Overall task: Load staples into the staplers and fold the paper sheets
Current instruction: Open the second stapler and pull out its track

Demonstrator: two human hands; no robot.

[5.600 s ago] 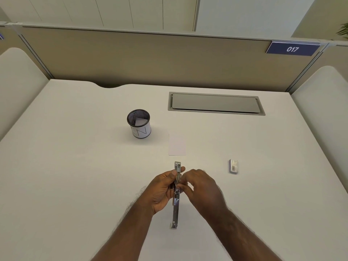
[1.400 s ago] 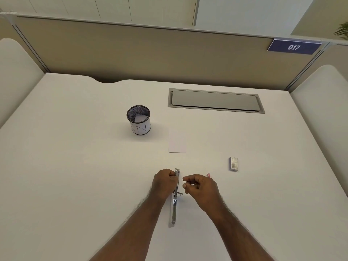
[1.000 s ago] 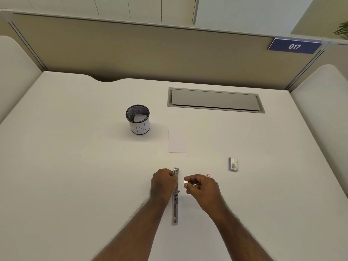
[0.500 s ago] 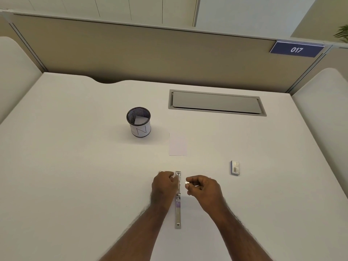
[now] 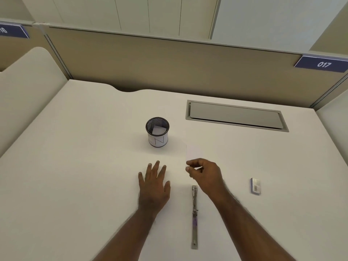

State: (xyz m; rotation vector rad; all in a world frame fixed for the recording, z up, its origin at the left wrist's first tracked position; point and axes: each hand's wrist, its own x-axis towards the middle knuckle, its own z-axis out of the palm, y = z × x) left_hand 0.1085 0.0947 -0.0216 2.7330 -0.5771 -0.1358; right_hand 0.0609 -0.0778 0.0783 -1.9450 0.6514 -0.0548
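A slim metal stapler (image 5: 194, 213) lies opened out flat on the white desk, pointing away from me, with neither hand on it. My right hand (image 5: 204, 175) is just beyond its far end, thumb and forefinger pinched on the near edge of a small white paper sheet (image 5: 194, 152). My left hand (image 5: 154, 185) rests palm down on the desk to the left of the stapler, fingers spread and holding nothing. A small staple box (image 5: 255, 186) lies to the right.
A black mesh cup (image 5: 157, 131) with a white label and a piece of paper inside stands beyond my left hand. A grey cable hatch (image 5: 235, 115) is set into the desk at the back right. Beige partition walls enclose the desk.
My left hand let go of the stapler, moved left and flattened on the desk. My right hand reached forward from beside the stapler to the paper sheet and pinched its near edge.
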